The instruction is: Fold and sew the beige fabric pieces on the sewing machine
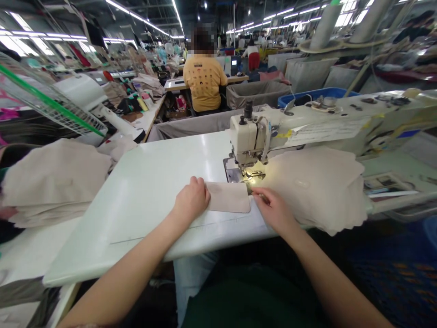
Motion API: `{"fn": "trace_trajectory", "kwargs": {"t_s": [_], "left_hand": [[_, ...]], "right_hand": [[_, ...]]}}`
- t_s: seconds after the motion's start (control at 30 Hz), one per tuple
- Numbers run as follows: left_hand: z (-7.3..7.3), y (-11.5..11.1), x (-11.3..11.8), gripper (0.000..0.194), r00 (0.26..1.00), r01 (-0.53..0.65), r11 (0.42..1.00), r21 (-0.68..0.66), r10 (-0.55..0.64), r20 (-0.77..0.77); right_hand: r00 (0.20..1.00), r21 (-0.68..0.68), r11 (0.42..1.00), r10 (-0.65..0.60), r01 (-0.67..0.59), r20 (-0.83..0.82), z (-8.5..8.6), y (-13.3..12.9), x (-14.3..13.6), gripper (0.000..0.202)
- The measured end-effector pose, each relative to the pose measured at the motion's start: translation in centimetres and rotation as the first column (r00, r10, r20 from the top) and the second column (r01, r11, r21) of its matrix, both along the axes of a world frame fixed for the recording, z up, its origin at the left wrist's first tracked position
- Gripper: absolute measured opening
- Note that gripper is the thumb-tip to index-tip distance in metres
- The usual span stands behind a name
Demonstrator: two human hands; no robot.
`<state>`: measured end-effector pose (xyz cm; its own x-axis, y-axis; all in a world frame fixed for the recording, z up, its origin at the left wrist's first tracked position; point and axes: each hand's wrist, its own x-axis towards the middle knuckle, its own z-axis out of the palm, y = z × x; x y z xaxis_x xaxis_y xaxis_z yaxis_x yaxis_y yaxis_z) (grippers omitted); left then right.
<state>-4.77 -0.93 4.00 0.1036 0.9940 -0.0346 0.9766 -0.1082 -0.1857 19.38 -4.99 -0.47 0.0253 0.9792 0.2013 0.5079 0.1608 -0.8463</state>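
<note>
A beige fabric piece (228, 197) lies flat on the pale table (153, 182), just in front of the sewing machine's lit needle area (251, 174). Curled fingers of my left hand (193, 198) grip its left end. By its upper right corner, my right hand (273, 207) has thumb and fingers pinched together; what is between them, if anything, is too small to tell. A stack of beige fabric pieces (317, 187) sits right of the needle, beyond my right hand.
The machine head (249, 136) and its arm run to the right. More beige fabric (58, 177) is piled at the left. A green-edged wire rack (51, 98) stands behind it. A person in a yellow shirt (204, 84) sits ahead, beyond a grey cloth-lined bin (191, 127).
</note>
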Motion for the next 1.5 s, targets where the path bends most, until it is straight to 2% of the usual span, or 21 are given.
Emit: {"fn": "trace_trajectory", "kwargs": {"t_s": [0.2,0.4,0.57,0.73,0.93,1.1,1.5], "left_hand": [[-0.1,-0.4,0.2,0.028,1.000,-0.006,1.000,0.009,0.006,0.006],[0.1,-0.7,0.2,0.031,0.999,-0.006,1.000,0.009,0.005,0.036],[0.7,-1.0,0.1,0.038,0.998,0.004,0.999,-0.041,-0.002,0.055],[0.7,-1.3,-0.2,0.055,0.997,0.044,0.998,-0.051,-0.040,0.069],[0.7,-1.4,-0.2,0.057,0.997,0.040,0.998,-0.055,-0.036,0.070],[0.6,-1.4,-0.5,0.055,0.993,0.046,0.997,-0.058,-0.039,0.107],[0.5,-1.3,-0.8,0.058,0.993,0.050,0.998,-0.041,-0.046,0.111]], "right_hand": [[0.996,-0.165,0.985,0.035,-0.049,-0.087,0.6,1.8,-0.8,0.038],[0.987,-0.314,0.944,0.135,-0.103,0.082,1.6,1.9,-1.1,0.069],[0.982,-0.344,0.929,0.174,-0.138,0.077,1.7,2.0,-0.8,0.079],[0.985,-0.384,0.912,0.171,-0.147,0.029,2.2,2.1,-0.6,0.083],[0.977,-0.422,0.889,0.211,-0.179,0.030,2.8,1.7,-0.8,0.082],[0.967,-0.457,0.852,0.239,-0.254,-0.092,2.2,1.9,-0.5,0.084],[0.927,-0.389,0.903,0.288,-0.180,0.239,3.4,1.5,-1.0,0.084]]}}
